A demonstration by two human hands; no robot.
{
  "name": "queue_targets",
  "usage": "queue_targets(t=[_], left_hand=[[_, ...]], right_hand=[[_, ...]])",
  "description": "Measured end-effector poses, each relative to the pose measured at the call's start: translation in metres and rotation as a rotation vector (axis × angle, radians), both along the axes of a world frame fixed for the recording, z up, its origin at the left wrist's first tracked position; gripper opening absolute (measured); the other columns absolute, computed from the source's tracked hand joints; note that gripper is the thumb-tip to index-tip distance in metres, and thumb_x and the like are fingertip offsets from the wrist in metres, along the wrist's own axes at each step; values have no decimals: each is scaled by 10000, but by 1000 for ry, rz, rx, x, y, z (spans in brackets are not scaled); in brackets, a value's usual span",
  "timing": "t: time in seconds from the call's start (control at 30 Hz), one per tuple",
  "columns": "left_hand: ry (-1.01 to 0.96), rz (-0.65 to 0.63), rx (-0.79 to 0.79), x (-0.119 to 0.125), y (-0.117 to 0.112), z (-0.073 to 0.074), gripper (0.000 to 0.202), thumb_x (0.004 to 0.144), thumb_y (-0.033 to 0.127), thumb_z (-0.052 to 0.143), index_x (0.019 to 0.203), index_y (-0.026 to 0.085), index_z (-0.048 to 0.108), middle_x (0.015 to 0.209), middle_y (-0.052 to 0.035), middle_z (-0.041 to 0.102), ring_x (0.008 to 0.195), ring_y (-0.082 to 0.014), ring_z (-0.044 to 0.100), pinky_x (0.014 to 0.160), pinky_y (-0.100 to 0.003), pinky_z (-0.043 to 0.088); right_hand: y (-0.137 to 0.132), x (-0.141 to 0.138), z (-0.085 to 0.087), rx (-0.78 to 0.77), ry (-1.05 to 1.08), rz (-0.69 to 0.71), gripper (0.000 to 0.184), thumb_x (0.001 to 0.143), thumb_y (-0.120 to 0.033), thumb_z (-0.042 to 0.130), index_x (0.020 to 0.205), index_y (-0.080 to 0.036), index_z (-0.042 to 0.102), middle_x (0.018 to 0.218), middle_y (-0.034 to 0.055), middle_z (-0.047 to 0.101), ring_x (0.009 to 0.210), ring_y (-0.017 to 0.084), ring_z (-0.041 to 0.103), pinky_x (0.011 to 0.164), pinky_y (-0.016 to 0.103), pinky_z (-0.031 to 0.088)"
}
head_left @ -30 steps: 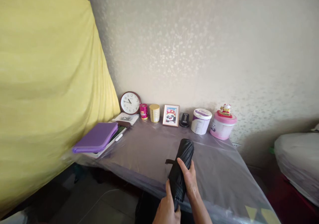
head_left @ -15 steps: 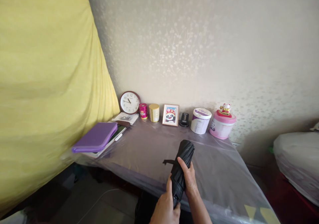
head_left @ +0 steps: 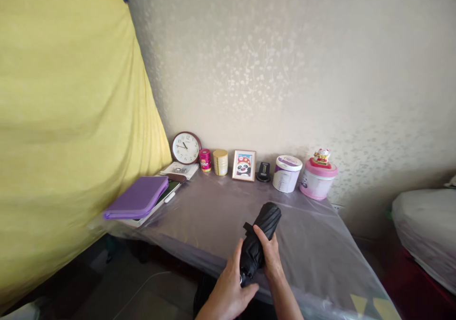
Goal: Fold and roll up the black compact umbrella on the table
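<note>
A folded black umbrella (head_left: 262, 226) is held at a slant over the near part of the table, its far end pointing up and to the right. My right hand (head_left: 271, 258) grips its right side, with the thumb lying across the folded cloth. My left hand (head_left: 233, 282) curves round the lower handle end, one digit along the left side and others below it. A short black strap (head_left: 247, 226) sticks out on the left, close to my right thumb. Part of the handle is hidden by my left hand.
Along the wall stand a clock (head_left: 185, 147), a pink can (head_left: 205, 160), a yellow-lidded can (head_left: 220, 162), a panda picture frame (head_left: 244, 165), a black stand (head_left: 263, 172), and two tubs, one purple-white (head_left: 287, 175), one pink (head_left: 317, 182). A purple folder (head_left: 137, 198) lies at left by a yellow curtain (head_left: 78, 120).
The umbrella has tilted further right at its far end. My left hand has shifted left and loosened round the handle end. The strap now shows shorter, nearer my right thumb.
</note>
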State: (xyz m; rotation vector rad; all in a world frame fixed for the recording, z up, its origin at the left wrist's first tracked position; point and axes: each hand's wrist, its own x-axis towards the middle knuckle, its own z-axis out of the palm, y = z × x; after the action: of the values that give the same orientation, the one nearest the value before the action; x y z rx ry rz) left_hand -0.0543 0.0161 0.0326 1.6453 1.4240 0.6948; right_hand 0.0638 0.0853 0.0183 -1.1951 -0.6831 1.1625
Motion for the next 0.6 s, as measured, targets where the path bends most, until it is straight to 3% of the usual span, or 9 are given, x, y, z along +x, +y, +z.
queue_targets(t=[0.07, 0.13, 0.2, 0.27, 0.3, 0.37, 0.43, 0.6], left_hand=[[-171, 22, -182, -1, 8, 9, 905, 748, 353, 522, 1367, 253, -130, 1162, -126, 533, 700, -167, 613, 612, -304, 494], [-202, 22, -236, 0, 16, 10, 850, 780, 439, 454, 1363, 271, -141, 1082, -113, 578, 539, -154, 583, 475, -308, 474], [-130, 16, -109, 0, 25, 4, 795, 784, 417, 456, 1388, 230, -24, 1097, -124, 575, 634, -170, 606, 587, -323, 494], [11, 29, 133, 0, 32, -5, 758, 745, 332, 523, 1386, 200, 138, 1261, -125, 465, 960, -206, 565, 831, -311, 441], [82, 33, 194, -1, 35, -8, 747, 743, 307, 528, 1384, 208, 156, 1290, -110, 438, 1048, -215, 519, 886, -305, 403], [228, 20, 230, -2, 38, -13, 740, 755, 284, 523, 1386, 244, 138, 1246, -88, 471, 1049, -220, 514, 883, -298, 390], [362, 5, 214, -1, 40, -14, 726, 773, 278, 514, 1383, 294, 120, 1154, -74, 515, 944, -214, 563, 816, -290, 410], [558, 14, 254, 6, 40, -15, 630, 809, 271, 482, 1360, 347, 187, 1168, -87, 473, 873, -217, 589, 757, -287, 417]], right_hand=[[1, 0, -3, 7, 28, 14, 571, 596, -477, 694, 1025, -151, 504, 736, 9, 639, 666, 205, 620, 624, 320, 499], [3, 2, -3, 6, -45, 4, 558, 587, -488, 693, 1002, -154, 525, 759, 10, 642, 710, 215, 621, 664, 326, 491], [6, 7, -4, -6, -208, -24, 557, 568, -497, 699, 977, -151, 547, 806, 27, 643, 806, 238, 611, 740, 337, 471], [10, 13, -6, -2, -400, -70, 617, 544, -507, 705, 1015, -140, 548, 887, 65, 633, 922, 275, 577, 821, 364, 436], [12, 16, -8, 10, -490, -103, 667, 534, -514, 707, 1056, -134, 538, 940, 87, 619, 968, 292, 555, 850, 381, 419], [15, 20, -11, 66, -641, -161, 748, 534, -519, 702, 1146, -137, 506, 1076, 123, 563, 1022, 309, 521, 882, 409, 395], [17, 23, -14, 170, -749, -145, 677, 593, -507, 667, 1163, -174, 519, 1197, 124, 484, 1029, 293, 516, 893, 413, 389], [16, 27, -8, 414, -793, 155, 277, 766, -408, 532, 954, -246, 655, 1146, 59, 527, 982, 212, 539, 894, 354, 396]])
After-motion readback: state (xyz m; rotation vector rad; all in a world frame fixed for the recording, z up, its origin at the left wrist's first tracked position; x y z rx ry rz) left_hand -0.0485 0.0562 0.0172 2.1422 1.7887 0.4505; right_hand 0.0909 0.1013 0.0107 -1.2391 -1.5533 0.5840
